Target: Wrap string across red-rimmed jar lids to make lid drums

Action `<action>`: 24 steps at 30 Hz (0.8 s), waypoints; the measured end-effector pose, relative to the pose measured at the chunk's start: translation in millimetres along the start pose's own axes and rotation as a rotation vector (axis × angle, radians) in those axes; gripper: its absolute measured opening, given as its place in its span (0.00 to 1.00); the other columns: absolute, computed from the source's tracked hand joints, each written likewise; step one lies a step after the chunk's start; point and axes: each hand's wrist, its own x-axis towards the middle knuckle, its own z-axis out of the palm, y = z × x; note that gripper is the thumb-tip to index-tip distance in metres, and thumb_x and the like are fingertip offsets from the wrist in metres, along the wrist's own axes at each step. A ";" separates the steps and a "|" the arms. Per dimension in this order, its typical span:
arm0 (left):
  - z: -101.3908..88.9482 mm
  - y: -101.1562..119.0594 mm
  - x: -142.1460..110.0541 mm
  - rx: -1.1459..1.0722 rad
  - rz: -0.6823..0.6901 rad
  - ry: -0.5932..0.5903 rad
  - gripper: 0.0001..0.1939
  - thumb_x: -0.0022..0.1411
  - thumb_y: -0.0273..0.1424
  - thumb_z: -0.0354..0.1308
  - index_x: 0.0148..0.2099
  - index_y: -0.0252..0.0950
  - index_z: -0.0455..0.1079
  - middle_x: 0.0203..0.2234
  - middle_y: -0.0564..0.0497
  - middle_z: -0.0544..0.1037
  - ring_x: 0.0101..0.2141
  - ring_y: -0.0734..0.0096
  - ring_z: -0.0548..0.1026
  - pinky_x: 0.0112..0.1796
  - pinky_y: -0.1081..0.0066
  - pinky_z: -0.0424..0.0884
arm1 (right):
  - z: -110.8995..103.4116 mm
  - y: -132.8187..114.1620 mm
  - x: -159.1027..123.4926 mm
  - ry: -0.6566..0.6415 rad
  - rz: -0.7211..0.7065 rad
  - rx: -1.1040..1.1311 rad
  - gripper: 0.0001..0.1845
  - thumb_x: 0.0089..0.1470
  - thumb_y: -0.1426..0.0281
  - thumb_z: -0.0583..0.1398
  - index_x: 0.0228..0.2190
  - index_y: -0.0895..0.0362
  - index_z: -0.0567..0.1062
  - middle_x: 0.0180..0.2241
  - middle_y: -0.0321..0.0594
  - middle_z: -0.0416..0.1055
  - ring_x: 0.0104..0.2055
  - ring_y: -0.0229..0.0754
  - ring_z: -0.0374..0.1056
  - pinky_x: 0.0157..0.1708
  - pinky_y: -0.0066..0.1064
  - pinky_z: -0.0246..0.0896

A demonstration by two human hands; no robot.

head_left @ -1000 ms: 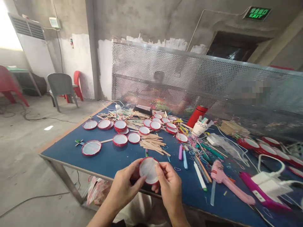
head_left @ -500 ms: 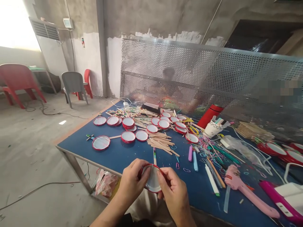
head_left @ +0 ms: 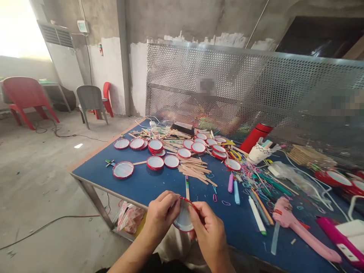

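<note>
Between my two hands, over the front edge of the table, is a round white lid with a red rim (head_left: 182, 219). My left hand (head_left: 163, 212) pinches the rim at its upper left, thumb and fingers together. My right hand (head_left: 209, 227) grips the right side, thumb over the white face and fingers behind. A wooden craft stick with coloured bands (head_left: 187, 185) extends from the lid's far edge; where it meets the lid is partly hidden. Beyond it lie plain craft sticks (head_left: 196, 170). A similar lid (head_left: 123, 170) rests at the left near a colour-banded stick cross (head_left: 110, 163).
Several red-rimmed lids (head_left: 155, 162) cover the table's middle. At the right are a pink glue gun (head_left: 304, 231), a white marker (head_left: 256, 212), a pen cup (head_left: 258, 152), a red bottle (head_left: 256, 137) and small coloured rubber loops. A perforated metal panel (head_left: 176, 76) borders the far side.
My left thumb has drawn back from the lid's white face to its rim, into a tighter pinch. My right hand keeps its hold. The view has shifted slightly.
</note>
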 end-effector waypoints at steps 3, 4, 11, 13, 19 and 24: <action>-4.5 1.8 2.9 0.010 -0.062 -0.052 0.10 0.66 0.27 0.51 0.38 0.37 0.74 0.26 0.52 0.80 0.25 0.74 0.76 0.28 0.78 0.71 | -1.8 -4.1 1.8 -0.024 0.011 0.002 0.18 0.62 0.55 0.57 0.29 0.55 0.75 0.14 0.30 0.68 0.11 0.34 0.63 0.13 0.23 0.57; -6.8 2.5 4.6 -0.002 -0.088 -0.080 0.10 0.66 0.27 0.51 0.39 0.37 0.74 0.26 0.52 0.80 0.25 0.74 0.76 0.28 0.78 0.71 | -2.3 -4.8 2.5 -0.033 0.011 -0.003 0.18 0.62 0.55 0.56 0.30 0.55 0.76 0.14 0.31 0.69 0.11 0.35 0.63 0.13 0.23 0.58; -18.8 5.7 17.3 -0.113 -0.253 -0.223 0.10 0.65 0.29 0.53 0.37 0.36 0.76 0.26 0.52 0.81 0.26 0.73 0.77 0.28 0.78 0.70 | -0.4 -4.4 6.7 0.231 -0.305 -0.296 0.14 0.64 0.59 0.57 0.39 0.57 0.75 0.29 0.40 0.76 0.23 0.38 0.70 0.23 0.26 0.67; -17.0 5.0 16.4 -0.113 -0.265 -0.185 0.10 0.65 0.29 0.52 0.37 0.37 0.75 0.26 0.52 0.82 0.26 0.73 0.77 0.28 0.78 0.70 | 2.6 -7.7 7.6 0.338 -0.471 -0.428 0.10 0.64 0.63 0.57 0.38 0.56 0.74 0.30 0.41 0.74 0.29 0.41 0.71 0.29 0.29 0.68; -9.8 1.6 9.6 -0.121 -0.231 -0.132 0.10 0.66 0.29 0.52 0.38 0.38 0.75 0.30 0.51 0.83 0.29 0.72 0.79 0.32 0.76 0.72 | 12.3 -16.0 17.5 0.238 -0.626 -0.597 0.10 0.65 0.73 0.53 0.33 0.55 0.72 0.26 0.39 0.70 0.29 0.40 0.69 0.29 0.30 0.66; -9.8 -1.4 11.8 -0.125 -0.215 -0.148 0.11 0.64 0.28 0.52 0.36 0.38 0.76 0.29 0.51 0.84 0.29 0.70 0.80 0.32 0.75 0.73 | 0.2 -15.9 28.4 0.105 -0.789 -0.706 0.16 0.67 0.75 0.49 0.35 0.54 0.76 0.26 0.37 0.68 0.27 0.36 0.66 0.26 0.25 0.62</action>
